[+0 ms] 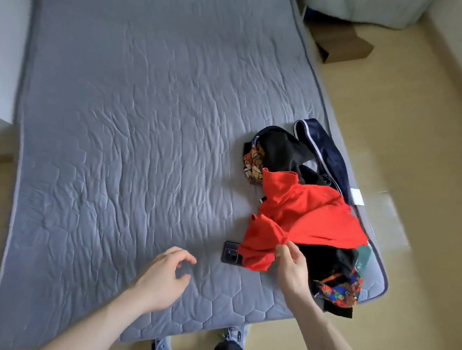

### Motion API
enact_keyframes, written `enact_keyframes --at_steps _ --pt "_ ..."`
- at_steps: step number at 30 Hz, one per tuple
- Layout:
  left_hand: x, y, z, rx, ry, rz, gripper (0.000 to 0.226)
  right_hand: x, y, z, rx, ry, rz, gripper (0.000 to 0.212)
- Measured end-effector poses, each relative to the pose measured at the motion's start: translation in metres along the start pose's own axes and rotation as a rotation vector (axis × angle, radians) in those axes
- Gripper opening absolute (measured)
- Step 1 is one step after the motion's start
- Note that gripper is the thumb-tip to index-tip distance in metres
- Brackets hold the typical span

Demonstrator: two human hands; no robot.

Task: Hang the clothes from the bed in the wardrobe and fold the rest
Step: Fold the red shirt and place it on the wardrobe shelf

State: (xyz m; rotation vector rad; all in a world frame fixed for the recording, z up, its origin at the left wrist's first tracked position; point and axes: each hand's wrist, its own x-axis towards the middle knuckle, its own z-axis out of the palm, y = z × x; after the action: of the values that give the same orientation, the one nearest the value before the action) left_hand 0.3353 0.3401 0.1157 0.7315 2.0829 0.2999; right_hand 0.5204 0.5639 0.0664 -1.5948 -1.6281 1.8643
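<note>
A heap of clothes lies at the near right corner of the grey quilted mattress (145,106). On top is a red garment (303,213). My right hand (293,265) pinches its near edge between thumb and fingers. Under and behind it are a black garment (280,150), navy trousers with white stripes (324,148) and a colourful patterned piece (340,290). My left hand (163,274) hovers over the mattress to the left of the heap, fingers loosely curled, holding nothing.
A dark phone (230,252) lies on the mattress, partly under the red garment. A cardboard box (347,48) sits on the wooden floor beyond the bed's right side. My feet stand at the mattress's near edge.
</note>
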Motion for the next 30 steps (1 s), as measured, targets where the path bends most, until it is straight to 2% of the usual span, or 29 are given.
enact_keyframes --at_steps 3,5,7,9,11,13,15,16,19,22,24,26,28,30 --pt "-0.019 0.034 -0.02 0.005 0.036 0.079 0.045 -0.047 -0.065 -0.02 0.189 -0.083 -0.082 0.036" --pt "-0.035 0.056 -0.035 0.002 0.048 0.133 0.078 -0.08 -0.107 -0.03 0.301 -0.138 -0.144 0.04" --pt "-0.057 0.075 -0.051 -0.041 0.074 0.185 0.11 -0.116 -0.147 -0.036 0.369 -0.223 -0.203 0.031" --pt "-0.07 0.091 -0.065 -0.075 0.164 0.303 0.122 -0.141 -0.182 -0.038 0.469 -0.323 -0.25 0.018" --pt "-0.089 0.099 -0.08 -0.131 0.244 0.443 0.106 -0.169 -0.217 -0.031 0.553 -0.383 -0.284 0.014" --pt "-0.105 0.104 -0.089 -0.216 0.214 0.521 0.06 -0.189 -0.243 -0.021 0.62 -0.397 -0.301 0.011" --pt "-0.119 0.103 -0.095 -0.199 0.228 0.495 0.016 -0.202 -0.263 -0.009 0.656 -0.397 -0.311 0.01" --pt "-0.124 0.096 -0.097 -0.199 0.271 0.439 0.01 -0.209 -0.27 -0.003 0.668 -0.388 -0.309 0.017" --pt "-0.142 0.068 -0.108 -0.352 0.391 0.257 0.011 -0.222 -0.28 0.011 0.738 -0.342 -0.255 0.028" --pt "-0.165 0.044 -0.137 -0.622 0.506 0.092 0.017 -0.227 -0.277 0.019 0.705 -0.237 -0.216 0.025" --pt "-0.182 0.027 -0.161 -0.619 0.627 0.107 0.019 -0.232 -0.27 0.029 0.645 -0.184 -0.193 0.021" --pt "-0.196 0.018 -0.184 -0.568 0.678 0.175 0.018 -0.233 -0.262 0.036 0.615 -0.142 -0.148 0.016" --pt "-0.214 0.008 -0.204 -0.52 0.65 0.273 0.018 -0.234 -0.257 0.043 0.603 -0.103 -0.117 0.016" --pt "-0.235 -0.008 -0.219 -0.35 0.547 0.341 0.045 -0.236 -0.255 0.053 0.616 -0.074 -0.095 0.014"
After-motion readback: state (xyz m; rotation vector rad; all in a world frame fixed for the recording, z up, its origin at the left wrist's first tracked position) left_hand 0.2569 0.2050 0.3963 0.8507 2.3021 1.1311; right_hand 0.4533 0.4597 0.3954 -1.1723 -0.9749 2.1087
